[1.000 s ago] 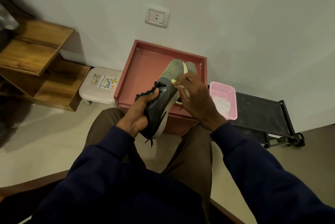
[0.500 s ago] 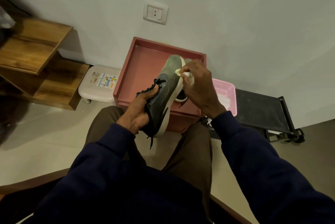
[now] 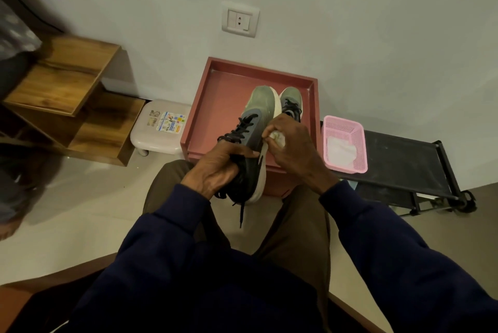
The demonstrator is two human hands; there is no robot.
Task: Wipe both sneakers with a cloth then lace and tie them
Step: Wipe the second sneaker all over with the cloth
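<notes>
My left hand [image 3: 215,168] grips a grey-green sneaker [image 3: 260,117] by its heel and collar, toe pointing away, above the front of a red box [image 3: 204,101]. Its black laces hang loose, one end dangling below the heel. My right hand [image 3: 293,149] is closed on a small white cloth [image 3: 276,136] and presses it against the sneaker's white sole edge at mid-length. The second sneaker [image 3: 291,101] lies on the red box just beyond my right hand, partly hidden by it.
A pink plastic basket [image 3: 358,128] holding white cloth rests on a low black wheeled rack [image 3: 404,163] at the right. A small white stool [image 3: 161,128] and wooden shelves [image 3: 67,95] stand left of the box. The wall rises right behind. My knees sit below the sneaker.
My right hand with the cloth went up toward the toe, then came back down along the sole edge to mid-length. The left hand kept its hold on the sneaker.
</notes>
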